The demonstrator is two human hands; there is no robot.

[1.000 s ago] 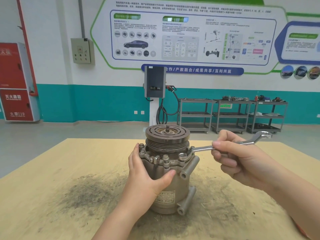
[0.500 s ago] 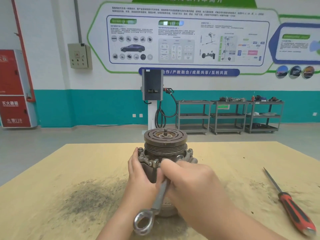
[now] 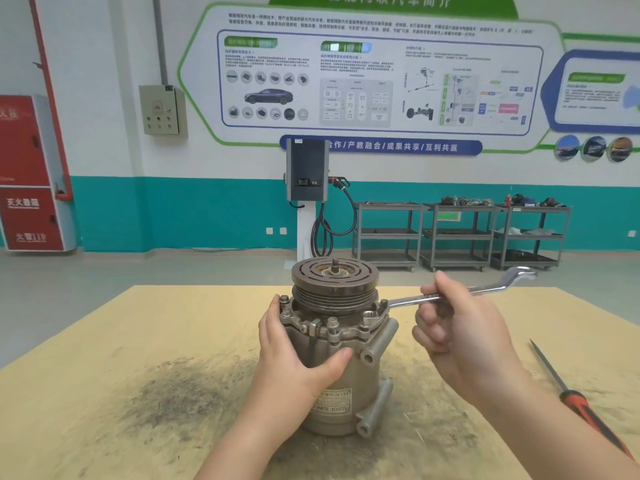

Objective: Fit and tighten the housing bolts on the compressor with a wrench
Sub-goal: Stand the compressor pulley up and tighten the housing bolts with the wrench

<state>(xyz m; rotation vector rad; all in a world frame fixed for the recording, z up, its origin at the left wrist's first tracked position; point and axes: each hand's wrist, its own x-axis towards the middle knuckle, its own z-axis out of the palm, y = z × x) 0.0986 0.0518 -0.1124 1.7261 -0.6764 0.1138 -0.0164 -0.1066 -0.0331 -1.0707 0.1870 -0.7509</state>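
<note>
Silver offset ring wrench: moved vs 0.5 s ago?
Yes. The silver offset ring wrench has swung from hanging down in front of the grey metal compressor to pointing out to its right, ring end at the right-side bolt, gripped by the right hand.

Left hand (image 3: 294,355) cupped, thumb spread; right hand (image 3: 460,337) curled, gripping.
</note>
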